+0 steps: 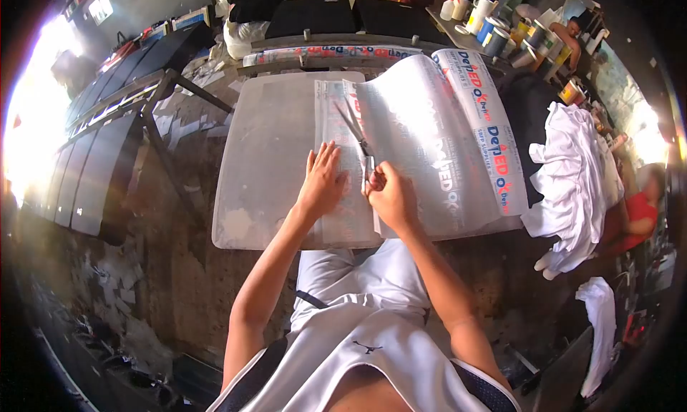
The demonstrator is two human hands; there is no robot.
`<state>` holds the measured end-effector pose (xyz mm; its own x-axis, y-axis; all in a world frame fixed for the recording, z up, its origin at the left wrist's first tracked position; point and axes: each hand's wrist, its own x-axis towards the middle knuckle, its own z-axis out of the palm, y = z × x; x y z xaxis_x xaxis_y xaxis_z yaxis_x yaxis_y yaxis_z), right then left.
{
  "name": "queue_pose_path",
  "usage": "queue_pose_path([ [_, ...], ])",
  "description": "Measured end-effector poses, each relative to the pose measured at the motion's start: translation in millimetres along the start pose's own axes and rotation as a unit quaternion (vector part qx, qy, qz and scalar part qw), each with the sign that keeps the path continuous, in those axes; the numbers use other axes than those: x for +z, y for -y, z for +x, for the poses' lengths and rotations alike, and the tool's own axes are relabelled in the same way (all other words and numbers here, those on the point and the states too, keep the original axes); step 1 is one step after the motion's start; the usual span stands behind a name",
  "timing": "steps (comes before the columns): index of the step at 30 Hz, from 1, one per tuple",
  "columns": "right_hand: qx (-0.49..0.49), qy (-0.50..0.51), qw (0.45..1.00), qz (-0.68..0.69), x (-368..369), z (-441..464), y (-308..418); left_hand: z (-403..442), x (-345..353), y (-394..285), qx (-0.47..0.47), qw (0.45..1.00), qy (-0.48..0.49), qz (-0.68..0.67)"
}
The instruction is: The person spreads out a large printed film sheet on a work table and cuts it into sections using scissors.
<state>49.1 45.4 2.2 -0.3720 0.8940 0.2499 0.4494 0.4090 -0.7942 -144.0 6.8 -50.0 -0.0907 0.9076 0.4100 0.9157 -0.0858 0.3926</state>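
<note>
A pair of scissors (356, 129) is in my right hand (391, 195), its blades pointing away from me and parted a little. Beneath the blades lies a sheet of clear printed film (422, 140), with red and blue "DepED" lettering along its right side. A cut edge runs near the scissors toward me. My left hand (321, 179) rests flat, fingers stretched out, on a narrow strip of the film left of the scissors. Both the film and my left hand lie on a grey board (268, 154) with rounded corners. My fingers hide most of the scissor handles.
White cloth (571, 176) is heaped at the right. Behind the board stand a metal rail (336, 60) and black panels (311, 18). Containers (494, 36) crowd a bench at the back right. Other people (640, 212) are at the right. Paper scraps litter the floor.
</note>
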Motion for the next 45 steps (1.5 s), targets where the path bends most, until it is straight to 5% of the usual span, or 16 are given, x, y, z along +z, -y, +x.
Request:
queue_pose_path([
  [2, 0.012, -0.004, 1.000, 0.026, 14.7, 0.8, 3.5, 4.7, -0.4, 7.8, -0.050, 0.984, -0.026, -0.166],
  [7, 0.004, -0.026, 1.000, -0.006, 15.6, -1.3, 9.7, 9.7, 1.8, 0.3, -0.067, 0.985, -0.042, -0.151],
  [13, 0.136, 0.067, 0.947, 0.282, -40.8, -57.6, 10.7, 5.1, 8.7, -2.9, -0.055, 0.989, -0.068, -0.120],
  [17, 0.172, 0.082, 0.945, 0.265, -72.5, -107.9, -1.9, 4.8, 5.9, -9.5, -0.032, 0.993, -0.073, -0.086],
  [19, 0.200, 0.086, 0.931, 0.294, -86.7, -131.8, -2.5, 4.5, -0.1, -22.5, -0.073, 0.970, -0.148, -0.176],
  [25, 0.279, 0.148, 0.885, 0.343, -120.3, -220.8, -9.2, 1.8, -10.3, -25.3, 0.036, 0.995, 0.014, 0.087],
  [32, 0.381, 0.203, 0.840, 0.328, -126.6, -257.7, 0.0, -6.6, 3.8, -36.3, 0.025, 0.994, 0.063, 0.085],
  [45, 0.369, 0.246, 0.837, 0.320, -134.1, -270.5, -19.2, -2.3, 1.6, -39.2, 0.047, 0.991, 0.093, 0.081],
])
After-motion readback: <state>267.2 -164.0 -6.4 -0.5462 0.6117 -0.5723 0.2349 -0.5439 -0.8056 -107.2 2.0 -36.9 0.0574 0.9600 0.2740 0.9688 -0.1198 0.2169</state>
